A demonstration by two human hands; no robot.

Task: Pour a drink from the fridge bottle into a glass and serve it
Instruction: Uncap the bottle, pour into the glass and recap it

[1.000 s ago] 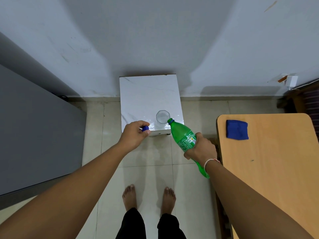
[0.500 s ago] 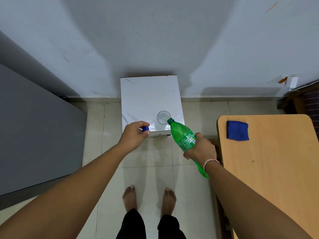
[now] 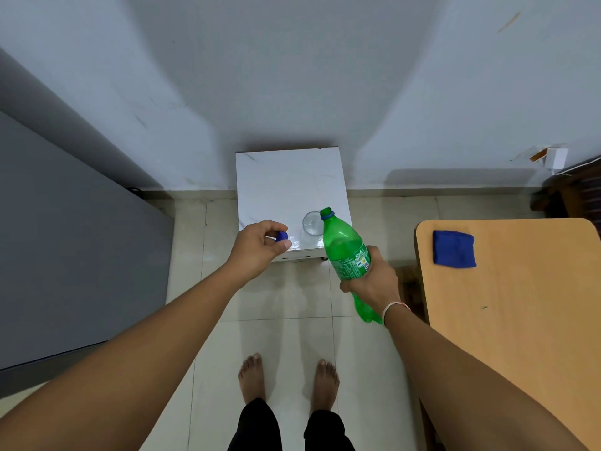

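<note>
if the right hand [image 3: 370,284], wrapped round the open bottle [image 3: 346,252], tips fast, drink could miss the glass [image 3: 311,222] while the left hand [image 3: 260,247] pinches the cap [image 3: 281,236].

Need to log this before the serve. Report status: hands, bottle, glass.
Left hand pinching blue cap. Right hand gripping green bottle, uncapped, tilted beside glass on white stand. Nothing in the way.
</note>
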